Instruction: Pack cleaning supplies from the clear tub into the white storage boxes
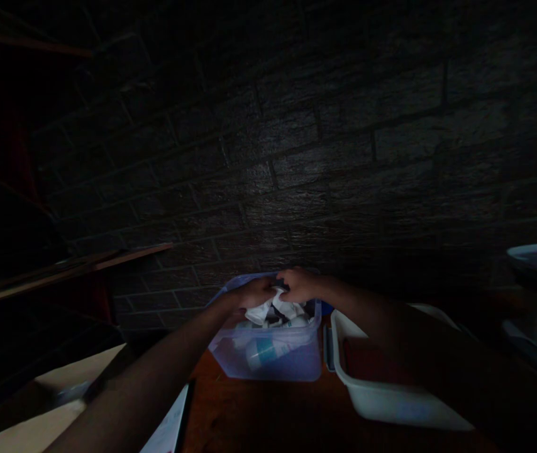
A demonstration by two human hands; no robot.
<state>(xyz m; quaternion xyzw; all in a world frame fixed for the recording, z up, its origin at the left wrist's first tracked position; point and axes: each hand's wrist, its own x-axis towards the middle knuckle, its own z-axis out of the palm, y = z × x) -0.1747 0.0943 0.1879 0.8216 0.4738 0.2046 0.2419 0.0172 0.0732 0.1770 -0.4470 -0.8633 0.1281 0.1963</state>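
Observation:
Both my hands reach into a clear, bluish plastic tub [278, 368] standing against the wall. My left hand [255, 294] is closed at a white crumpled piece [259, 313], thin like paper or soft plastic; the dim light hides its kind. My right hand [299, 284] is bent over the same white stuff from the other side, thumb and fingers closed on it. Some dark gaps show between the white folds. Through the tub's front wall I see a white container with a teal label [261, 352], lying tilted. The fingertips are partly hidden.
A white basin [363, 396] stands right of the tub, partly behind my right forearm. The wooden table [249, 412] lies below. Shelves [122, 258] and an open cardboard box [75, 371] are at left, a flat white sheet or board [167, 421] near it. Dark brick wall [268, 157] rises behind.

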